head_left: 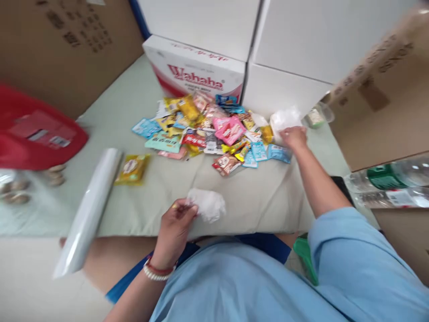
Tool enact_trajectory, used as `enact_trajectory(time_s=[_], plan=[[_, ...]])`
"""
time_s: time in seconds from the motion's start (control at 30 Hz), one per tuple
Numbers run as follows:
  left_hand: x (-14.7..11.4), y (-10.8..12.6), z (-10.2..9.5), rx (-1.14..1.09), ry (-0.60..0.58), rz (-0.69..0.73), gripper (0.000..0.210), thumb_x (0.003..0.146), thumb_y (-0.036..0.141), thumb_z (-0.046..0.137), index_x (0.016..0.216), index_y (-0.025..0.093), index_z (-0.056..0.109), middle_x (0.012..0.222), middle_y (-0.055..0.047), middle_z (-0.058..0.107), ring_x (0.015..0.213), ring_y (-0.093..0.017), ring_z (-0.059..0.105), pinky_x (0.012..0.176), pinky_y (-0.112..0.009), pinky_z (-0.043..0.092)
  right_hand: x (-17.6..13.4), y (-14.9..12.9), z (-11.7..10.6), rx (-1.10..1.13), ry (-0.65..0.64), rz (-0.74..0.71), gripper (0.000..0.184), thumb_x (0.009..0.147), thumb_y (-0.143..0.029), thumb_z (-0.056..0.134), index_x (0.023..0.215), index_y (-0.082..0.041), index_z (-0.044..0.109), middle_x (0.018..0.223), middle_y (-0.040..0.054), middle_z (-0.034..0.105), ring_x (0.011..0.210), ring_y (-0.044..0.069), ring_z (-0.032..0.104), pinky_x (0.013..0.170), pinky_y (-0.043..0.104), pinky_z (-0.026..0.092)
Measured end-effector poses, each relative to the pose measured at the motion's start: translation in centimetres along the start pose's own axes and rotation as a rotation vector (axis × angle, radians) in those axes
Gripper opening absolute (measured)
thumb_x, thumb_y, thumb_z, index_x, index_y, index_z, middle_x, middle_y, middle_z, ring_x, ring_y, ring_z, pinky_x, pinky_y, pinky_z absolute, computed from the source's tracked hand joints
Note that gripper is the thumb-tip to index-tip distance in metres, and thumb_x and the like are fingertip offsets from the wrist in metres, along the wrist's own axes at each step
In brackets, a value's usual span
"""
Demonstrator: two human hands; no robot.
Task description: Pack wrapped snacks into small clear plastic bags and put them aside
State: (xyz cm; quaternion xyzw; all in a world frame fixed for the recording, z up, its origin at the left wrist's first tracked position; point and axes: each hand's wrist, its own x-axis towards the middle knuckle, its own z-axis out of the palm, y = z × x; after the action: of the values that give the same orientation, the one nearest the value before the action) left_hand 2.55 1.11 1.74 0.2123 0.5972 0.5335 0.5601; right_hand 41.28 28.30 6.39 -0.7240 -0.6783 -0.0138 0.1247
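Observation:
My left hand [176, 223] pinches a thin, crumpled white sheet [208, 205] above the near side of the table; whether it is tissue or plastic film I cannot make out. Reaching far to the right, my right hand [295, 137] has its fingers closed at the edge of a white, filmy bundle [284, 120], slightly blurred. Beside that hand lies a blue snack packet [279, 153]. A heap of small wrapped snacks spreads leftward from there, with a pink packet [229, 129] on top and a brown one [226, 164] at its front.
A Wahaha carton [201, 74] and white boxes stand behind the heap. On the left are a clear plastic roll [92, 210] overhanging the table edge, a yellow packet [133, 169] and a red container [36, 129]. Plastic bottles [389, 176] lie at right beside a cardboard box [385, 98].

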Motion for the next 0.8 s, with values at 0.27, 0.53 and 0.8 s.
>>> enact_trajectory(time_s=[0.27,0.53,0.8], plan=[[0.4,-0.8,0.8,-0.125,-0.110,0.026,0.043,0.067,0.043,0.091,0.088,0.020,0.061,0.078,0.006,0.059,0.065,-0.008,0.055,0.062,-0.022,0.047,-17.9,-8.4,-3.1,0.591,0.075,-0.473,0.018,0.101,-0.033,0.060,0.099,-0.024,0.075,0.101,0.0099,0.074,0.102,0.026,0.068,0.096,0.045,0.052],[-0.3,-0.1,0.6,-0.133,-0.213,-0.008,0.049,0.072,0.053,0.089,0.097,0.021,0.060,0.085,0.004,0.059,0.066,-0.008,0.052,0.059,-0.021,0.045,-25.8,-17.6,1.5,0.869,-0.309,-0.524,0.017,0.101,-0.030,0.060,0.107,-0.023,0.074,0.096,0.0072,0.072,0.088,0.020,0.067,0.079,0.034,0.055],[-0.9,-0.9,0.0,-0.026,-0.305,-0.069,0.053,0.069,0.046,0.092,0.106,0.017,0.067,0.083,0.000,0.063,0.068,-0.010,0.053,0.059,-0.021,0.043,-25.3,-17.6,0.9,1.435,-0.553,0.129,0.027,0.080,-0.045,0.083,0.087,-0.022,0.071,0.075,-0.0028,0.063,0.060,0.010,0.048,0.056,0.023,0.039]])
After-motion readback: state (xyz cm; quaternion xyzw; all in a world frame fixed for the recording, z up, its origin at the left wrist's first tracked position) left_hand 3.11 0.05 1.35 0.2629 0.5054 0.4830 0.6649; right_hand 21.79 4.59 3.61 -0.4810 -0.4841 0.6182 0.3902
